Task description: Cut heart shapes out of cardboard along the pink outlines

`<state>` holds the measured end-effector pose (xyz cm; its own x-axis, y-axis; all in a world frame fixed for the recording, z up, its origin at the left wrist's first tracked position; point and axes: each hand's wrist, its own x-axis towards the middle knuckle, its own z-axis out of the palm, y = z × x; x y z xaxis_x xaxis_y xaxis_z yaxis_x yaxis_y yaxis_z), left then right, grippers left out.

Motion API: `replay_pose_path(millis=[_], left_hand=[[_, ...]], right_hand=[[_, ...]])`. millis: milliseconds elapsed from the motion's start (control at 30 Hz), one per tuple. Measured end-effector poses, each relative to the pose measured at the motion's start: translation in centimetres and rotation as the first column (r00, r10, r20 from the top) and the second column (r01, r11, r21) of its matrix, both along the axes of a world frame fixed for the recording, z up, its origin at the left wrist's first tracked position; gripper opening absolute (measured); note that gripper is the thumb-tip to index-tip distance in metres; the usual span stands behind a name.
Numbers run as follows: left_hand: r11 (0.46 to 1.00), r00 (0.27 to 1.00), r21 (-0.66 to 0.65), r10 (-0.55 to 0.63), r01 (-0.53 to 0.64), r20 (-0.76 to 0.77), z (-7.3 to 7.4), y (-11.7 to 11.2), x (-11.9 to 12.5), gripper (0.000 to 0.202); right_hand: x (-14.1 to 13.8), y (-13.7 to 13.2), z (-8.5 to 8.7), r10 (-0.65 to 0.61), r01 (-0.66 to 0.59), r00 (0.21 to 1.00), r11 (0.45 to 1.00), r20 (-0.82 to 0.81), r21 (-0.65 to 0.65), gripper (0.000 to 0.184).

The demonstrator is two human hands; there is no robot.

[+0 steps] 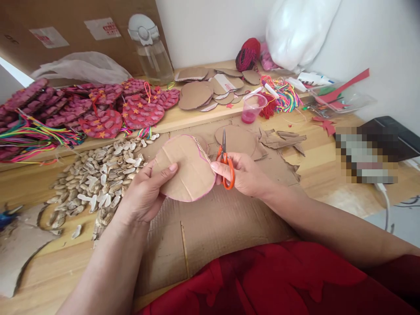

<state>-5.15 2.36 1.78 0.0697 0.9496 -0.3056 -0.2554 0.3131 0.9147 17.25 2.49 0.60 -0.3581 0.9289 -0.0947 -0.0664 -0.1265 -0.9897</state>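
Note:
My left hand point(149, 190) grips a rounded cardboard cutout point(183, 170) by its left side, thumb on top. A purple line runs along the cutout's edge, and its upper right edge looks rough. My right hand point(238, 175) holds orange-handled scissors point(229, 168) with the blades together and pointing up. The thumb and fingers of that hand also pinch the cutout's right edge. Beneath both hands lies a large cardboard sheet point(210, 232). Just behind the scissors, another rounded cardboard piece point(239, 138) rests on it.
Peanut shells point(98, 175) are heaped on the left. Decorated red pieces point(101, 122) with colored strings, a water bottle point(152, 52), stacked cardboard cutouts point(197, 94) and a cup of pink liquid point(253, 108) line the back. Cardboard scraps point(282, 140) lie right of center.

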Motion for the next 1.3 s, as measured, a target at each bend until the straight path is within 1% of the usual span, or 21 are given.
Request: replay_pose_path(millis=[133,233,300,433,567,633,733,767,900,1000,1100,1200,1300], left_hand=[[0.998,0.998,-0.032,0.055,-0.056,-0.018,0.0,-0.3,0.5,0.06],[0.996,0.995,-0.004,0.09,-0.091,-0.033,0.1,-0.4,0.7,0.064],[0.996,0.996,0.011,0.084,-0.083,-0.031,0.1,-0.5,0.7,0.064],[0.999,0.999,0.005,0.036,-0.036,-0.031,0.1,-0.7,0.8,0.064],[1.0,1.0,-0.022,0.011,-0.011,-0.015,0.0,-0.6,0.8,0.065],[0.999,0.999,-0.013,0.035,-0.035,-0.013,0.0,-0.5,0.7,0.064],[0.992,0.992,0.036,0.121,-0.121,-0.02,0.1,-0.3,0.4,0.06],[0.988,0.989,0.058,0.147,-0.146,-0.017,0.1,-0.3,0.4,0.058],[0.965,0.974,0.135,0.226,-0.227,0.022,0.2,-0.2,0.4,0.051],[0.944,0.959,0.169,0.282,-0.283,0.026,0.2,-0.1,0.5,0.048],[0.937,0.952,0.168,0.305,-0.306,0.028,0.2,-0.2,0.6,0.046],[0.935,0.949,0.16,0.311,-0.315,0.054,0.2,-0.2,0.7,0.047],[0.935,0.948,0.156,0.309,-0.318,0.08,0.0,-0.3,0.9,0.049]], right_hand=[[-0.1,0.1,-0.2,-0.034,0.034,0.999,0.999,0.005,0.004,0.041],[0.0,0.2,-0.1,-0.022,0.023,1.0,0.999,-0.009,0.028,0.042],[0.1,0.2,0.0,-0.028,0.028,1.0,0.999,-0.013,0.03,0.041],[-0.1,-0.2,0.4,-0.08,0.081,0.997,0.997,-0.016,0.018,0.039],[-0.3,-0.2,0.2,-0.062,0.059,0.994,0.998,-0.085,-0.033,0.039],[-0.1,0.1,0.0,-0.079,0.072,0.993,0.995,-0.088,-0.072,0.041],[0.6,0.6,0.1,-0.106,0.104,0.994,0.988,-0.008,-0.117,0.041],[0.9,0.7,0.3,-0.081,0.083,0.996,0.989,0.029,-0.121,0.041],[1.3,0.2,1.1,0.116,-0.1,0.984,0.988,0.132,-0.119,0.036],[1.0,-0.6,1.4,0.181,-0.168,0.97,0.982,0.165,-0.091,0.041],[0.8,-1.2,1.2,0.218,-0.212,0.957,0.976,0.192,-0.052,0.042],[1.0,-1.3,0.9,0.205,-0.212,0.951,0.977,0.23,0.007,0.043],[1.2,-1.4,0.8,0.209,-0.226,0.95,0.973,0.232,0.049,0.043]])
